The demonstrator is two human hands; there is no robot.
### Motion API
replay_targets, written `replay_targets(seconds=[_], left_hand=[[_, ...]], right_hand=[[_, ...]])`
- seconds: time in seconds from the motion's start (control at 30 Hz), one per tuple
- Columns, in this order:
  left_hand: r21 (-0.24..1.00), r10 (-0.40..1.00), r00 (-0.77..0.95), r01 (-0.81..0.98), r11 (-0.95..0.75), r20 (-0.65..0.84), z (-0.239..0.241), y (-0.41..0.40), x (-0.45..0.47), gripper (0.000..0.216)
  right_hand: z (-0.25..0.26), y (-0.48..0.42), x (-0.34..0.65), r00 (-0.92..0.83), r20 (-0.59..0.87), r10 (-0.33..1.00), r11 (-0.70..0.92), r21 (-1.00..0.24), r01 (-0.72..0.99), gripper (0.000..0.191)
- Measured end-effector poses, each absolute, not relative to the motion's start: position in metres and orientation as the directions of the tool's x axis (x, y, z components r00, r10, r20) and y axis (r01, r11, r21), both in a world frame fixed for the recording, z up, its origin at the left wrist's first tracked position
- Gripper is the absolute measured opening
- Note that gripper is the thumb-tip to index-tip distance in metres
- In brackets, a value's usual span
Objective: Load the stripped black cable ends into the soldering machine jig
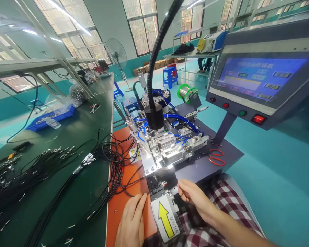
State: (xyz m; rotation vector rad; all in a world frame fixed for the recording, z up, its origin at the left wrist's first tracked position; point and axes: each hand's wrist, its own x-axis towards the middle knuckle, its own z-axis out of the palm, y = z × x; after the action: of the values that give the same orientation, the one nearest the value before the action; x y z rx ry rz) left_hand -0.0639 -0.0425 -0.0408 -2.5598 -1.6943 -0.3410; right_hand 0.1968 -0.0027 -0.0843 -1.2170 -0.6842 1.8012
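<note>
Both sides of the arrow plate (pixel 164 219): left hand (pixel 131 219) touching black cable (pixel 155 189), right hand (pixel 192 195) curled! Can't tell either grip.

Left hand (pixel 131 218): back turned up, my fingers stretched forward and lying close together, bent slightly at the tips
Right hand (pixel 192 195): my fingers curled inward, their tips pointing to my left
Right forearm (pixel 231 223): bare, slanting in from my lower right
Spacing: my two hands apart, the right reaching farther forward
</note>
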Motion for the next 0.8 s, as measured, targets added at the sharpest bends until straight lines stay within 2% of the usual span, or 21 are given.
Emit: replay_targets(seconds=[0.17, 0.27, 0.4, 0.57, 0.67, 0.8], left_hand=[[0.139, 0.929, 0.282, 0.937, -0.320, 0.239, -0.043, -0.048, -0.057, 0.055], [0.169, 0.913, 0.305, 0.919, -0.357, 0.272, -0.032, -0.041, -0.054, 0.055], [0.288, 0.891, 0.313, 0.865, -0.411, 0.329, -0.014, -0.010, -0.051, 0.050], [0.283, 0.889, 0.316, 0.866, -0.413, 0.331, 0.001, 0.028, -0.044, 0.042], [0.259, 0.893, 0.295, 0.884, -0.390, 0.340, 0.017, 0.026, -0.045, 0.039], [0.227, 0.907, 0.151, 0.940, -0.256, 0.394, 0.038, 0.006, -0.067, 0.033]], right_hand=[[-0.081, -0.015, 0.208, -0.139, -0.538, 0.832, -0.553, -0.780, -0.291, 0.040], [-0.072, -0.017, 0.210, -0.114, -0.559, 0.821, -0.566, -0.776, -0.276, 0.039], [-0.065, -0.021, 0.212, -0.097, -0.564, 0.820, -0.567, -0.780, -0.266, 0.038], [-0.072, -0.031, 0.216, -0.105, -0.549, 0.829, -0.558, -0.798, -0.227, 0.038], [-0.078, -0.035, 0.222, -0.083, -0.559, 0.825, -0.565, -0.814, -0.133, 0.041], [-0.075, -0.036, 0.236, -0.037, -0.565, 0.824, -0.565, -0.816, -0.127, 0.042]])
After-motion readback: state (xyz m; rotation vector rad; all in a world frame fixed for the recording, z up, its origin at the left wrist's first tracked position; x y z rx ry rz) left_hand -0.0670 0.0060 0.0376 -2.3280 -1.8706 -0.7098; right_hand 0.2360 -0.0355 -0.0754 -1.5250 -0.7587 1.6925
